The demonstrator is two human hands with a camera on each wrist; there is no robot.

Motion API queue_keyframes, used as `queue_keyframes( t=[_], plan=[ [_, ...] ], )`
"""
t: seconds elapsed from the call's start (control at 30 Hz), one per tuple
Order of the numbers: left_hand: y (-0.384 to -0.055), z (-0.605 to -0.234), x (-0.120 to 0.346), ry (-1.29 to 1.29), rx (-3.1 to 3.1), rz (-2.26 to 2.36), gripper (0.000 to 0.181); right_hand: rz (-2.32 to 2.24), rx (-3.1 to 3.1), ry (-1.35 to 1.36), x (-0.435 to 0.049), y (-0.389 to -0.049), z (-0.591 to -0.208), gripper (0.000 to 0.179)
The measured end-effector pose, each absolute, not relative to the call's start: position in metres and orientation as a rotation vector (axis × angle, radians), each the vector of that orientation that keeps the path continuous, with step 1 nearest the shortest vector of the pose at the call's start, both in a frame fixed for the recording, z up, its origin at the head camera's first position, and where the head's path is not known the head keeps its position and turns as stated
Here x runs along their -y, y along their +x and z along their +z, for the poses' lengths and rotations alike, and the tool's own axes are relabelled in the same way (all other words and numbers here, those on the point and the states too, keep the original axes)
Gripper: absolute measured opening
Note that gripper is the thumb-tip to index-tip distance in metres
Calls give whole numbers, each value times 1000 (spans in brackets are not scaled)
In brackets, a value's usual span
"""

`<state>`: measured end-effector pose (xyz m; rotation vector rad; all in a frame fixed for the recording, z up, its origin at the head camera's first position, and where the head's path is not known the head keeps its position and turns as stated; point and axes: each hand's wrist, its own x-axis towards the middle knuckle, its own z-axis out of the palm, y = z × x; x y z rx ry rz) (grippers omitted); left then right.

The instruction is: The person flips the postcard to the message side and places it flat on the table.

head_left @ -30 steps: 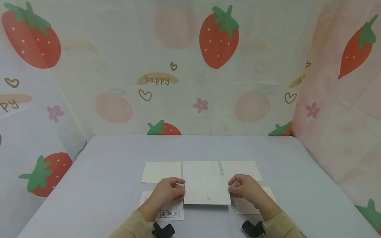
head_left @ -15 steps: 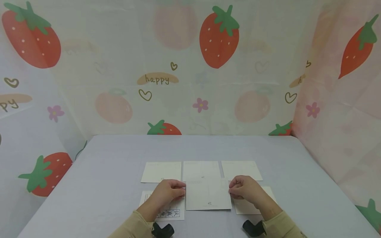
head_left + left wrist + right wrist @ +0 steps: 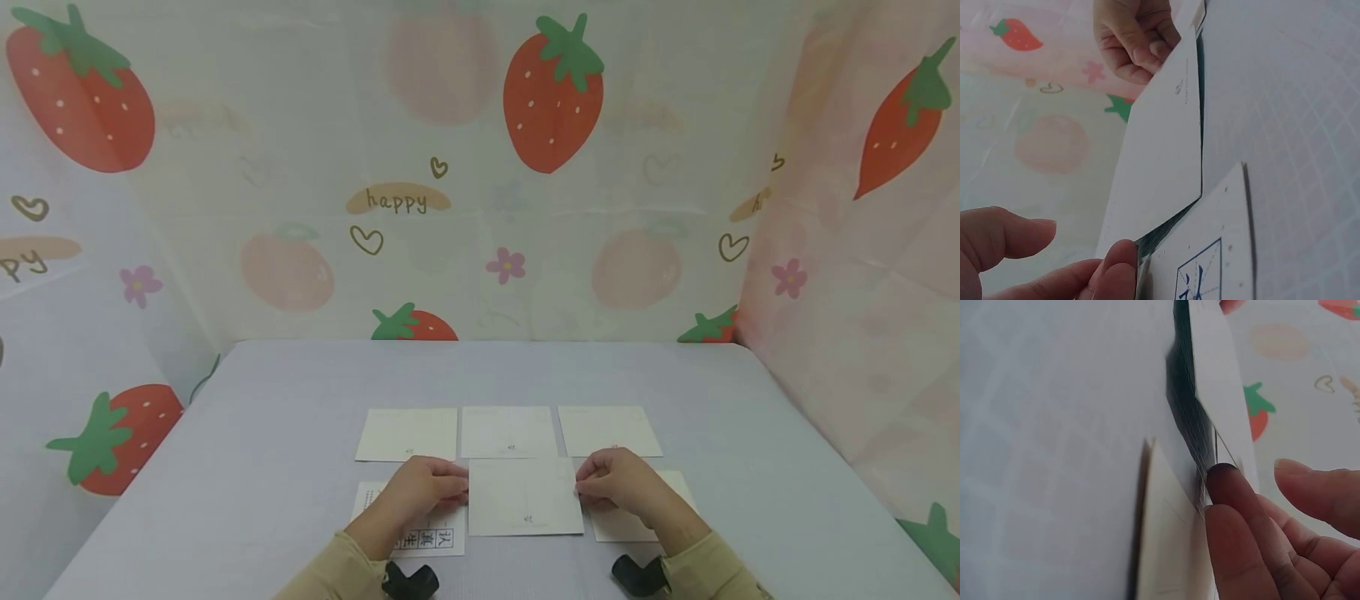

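A cream card (image 3: 525,487) with a small print mark near its front edge lies between my hands in the head view. In the left wrist view a dark gap shows under the card's edge (image 3: 1160,137), so it sits slightly above the tablecloth. My left hand (image 3: 429,492) touches its left edge with the fingertips, thumb (image 3: 1029,237) apart from the card. At the right edge my right hand (image 3: 618,487) touches it with fingertips (image 3: 1229,487); that thumb also stands off. Partly under my left forearm is a card with printed characters (image 3: 435,540).
Three blank-faced cream cards form a back row: left (image 3: 408,429), middle (image 3: 510,429) and right (image 3: 609,427). Another cream card (image 3: 618,527) lies partly under my right hand. Black wrist mounts (image 3: 637,575) sit at the cuffs. Strawberry-printed curtains surround the white table (image 3: 300,375).
The card between my hands has come down and toward me, uncovering the front of the back-row middle card. Both hands have lowered slightly with it.
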<state>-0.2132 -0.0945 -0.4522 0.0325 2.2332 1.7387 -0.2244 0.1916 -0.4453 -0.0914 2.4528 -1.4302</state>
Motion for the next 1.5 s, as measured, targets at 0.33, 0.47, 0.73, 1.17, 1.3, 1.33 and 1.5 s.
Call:
queue_keyframes(
  t=[0.33, 0.47, 0.73, 1.17, 1.3, 1.33, 1.5],
  plan=[
    [-215, -453, 94, -5, -2198, 1749, 21, -1409, -2467, -68, -192, -224, -446, 15],
    [-215, -453, 94, -7, -2209, 1733, 19, -1378, -2476, -60, -193, -223, -446, 16],
    [-214, -450, 94, 3, -2199, 1747, 21, -1379, -2456, -88, -194, -223, -445, 17],
    [-214, -449, 95, 13, -2210, 1737, 23, -1384, -2440, -90, -194, -223, -446, 19],
    [-214, -450, 95, 13, -2203, 1740, 22, -1386, -2433, -90, -195, -222, -446, 19],
    [-214, -450, 95, 10, -2200, 1740, 22, -1387, -2432, -89, -195, -222, -446, 19],
    [-213, -450, 95, 5, -2181, 1749, 23, -1386, -2421, -100, -195, -222, -445, 20]
  ],
)
